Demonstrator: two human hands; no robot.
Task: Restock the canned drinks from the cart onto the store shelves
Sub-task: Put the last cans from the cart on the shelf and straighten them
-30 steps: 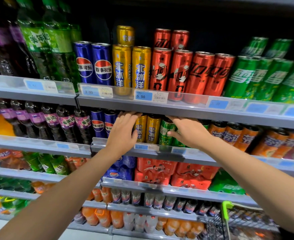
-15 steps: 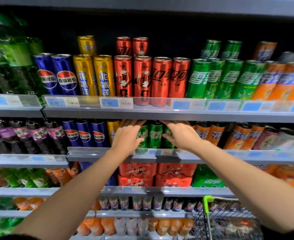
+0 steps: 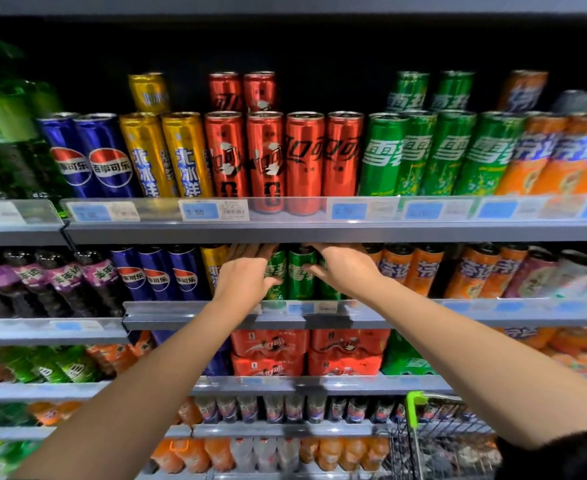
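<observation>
Both my arms reach to the second shelf (image 3: 319, 320) at the centre of the frame. My left hand (image 3: 247, 282) is cupped, fingers curled round the left side of a green can (image 3: 275, 275), thumb low against its front; fingertips run up under the shelf above and I cannot see them clearly. My right hand (image 3: 345, 271) is spread partly open, fingers laid across the right side of the green cans (image 3: 300, 273), thumb pointing left onto the middle can's label. The cans stand upright at the shelf front between a gold can (image 3: 212, 268) on the left and orange cans (image 3: 409, 271) on the right. Whether either hand fully grips a can I cannot tell; both are touching. Labels: green cans carry white Chinese characters, partly covered. Blue cans (image 3: 157, 275) left of the gold one show a red-white-blue roundel with "可乐". On the top shelf (image 3: 285, 232), upper centre, red cans (image 3: 304, 161) carry white script, gold ones "北冰洋". One price tag (image 3: 214, 211) reads "5.50"; others are blurred. The cart (image 3: 441, 441), with a green handle, sits at lower right.
</observation>
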